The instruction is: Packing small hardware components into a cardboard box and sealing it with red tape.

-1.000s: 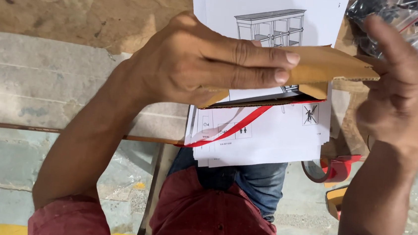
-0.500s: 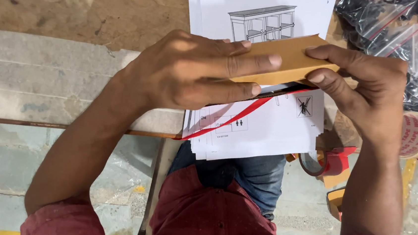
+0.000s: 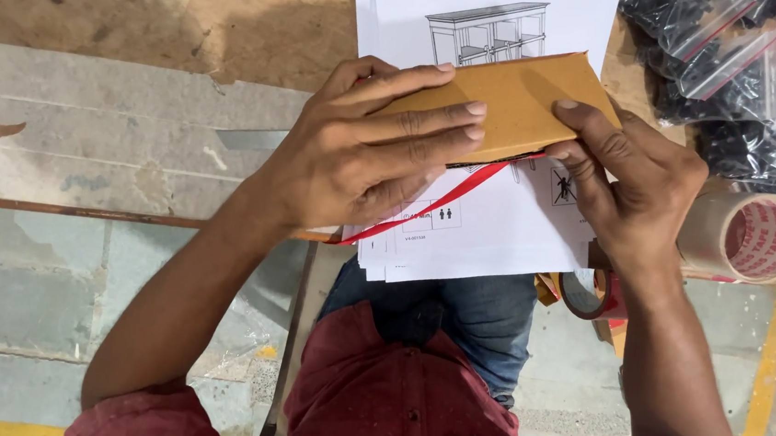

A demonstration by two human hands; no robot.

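A brown paper envelope [image 3: 517,104], folded flat, lies over a stack of white instruction sheets [image 3: 480,225] that carry a drawing of a cabinet. My left hand [image 3: 366,147] presses down on the envelope's left half with its fingers spread flat. My right hand [image 3: 630,186] grips the envelope's right edge, thumb on top and fingers underneath. A red strip [image 3: 435,203] runs out diagonally from under the envelope across the sheets.
Several clear zip bags of dark hardware [image 3: 740,80] lie at the top right. A roll of brown tape [image 3: 746,239] stands by my right wrist, and a smaller tape roll [image 3: 585,293] sits below it. The worn wooden table [image 3: 140,88] ends at an edge above my lap.
My right hand has come down from the envelope's raised flap to grip its right edge. The envelope now lies flatter and folded, and my left hand has spread wider over it.
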